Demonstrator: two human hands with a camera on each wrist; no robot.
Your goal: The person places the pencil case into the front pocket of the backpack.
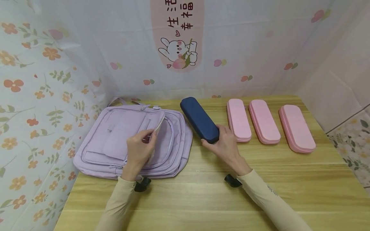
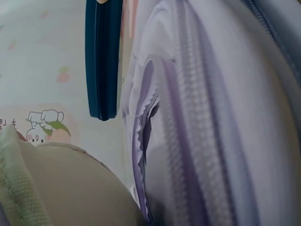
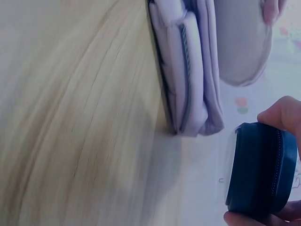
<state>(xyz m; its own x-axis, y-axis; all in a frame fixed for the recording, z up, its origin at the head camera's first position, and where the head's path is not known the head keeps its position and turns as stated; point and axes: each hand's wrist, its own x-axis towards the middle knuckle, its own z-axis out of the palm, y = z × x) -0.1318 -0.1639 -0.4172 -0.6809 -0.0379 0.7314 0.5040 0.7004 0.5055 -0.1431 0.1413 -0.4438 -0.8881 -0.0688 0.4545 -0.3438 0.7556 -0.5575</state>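
Note:
A lilac backpack [image 1: 121,128] lies flat on the left of the table, its front pocket unzipped. My left hand [image 1: 140,146] pinches the edge of the pocket's flap [image 1: 160,121] and holds it lifted. Between the backpack and the pink cases, my right hand [image 1: 226,144] grips the near end of a dark blue zippered case [image 1: 199,118], thumb on one side and fingers on the other. The right wrist view shows the blue case [image 3: 258,169] end-on, held off the table. In the left wrist view the open pocket [image 2: 150,122] shows its zipper teeth; the left fingers are out of sight there.
Three pink cases [image 1: 239,120] [image 1: 264,122] [image 1: 297,128] lie in a row on the right of the wooden table [image 1: 196,205]. A printed cloth [image 1: 245,41] hangs behind the table, and a flowered one [image 1: 37,128] covers the left side.

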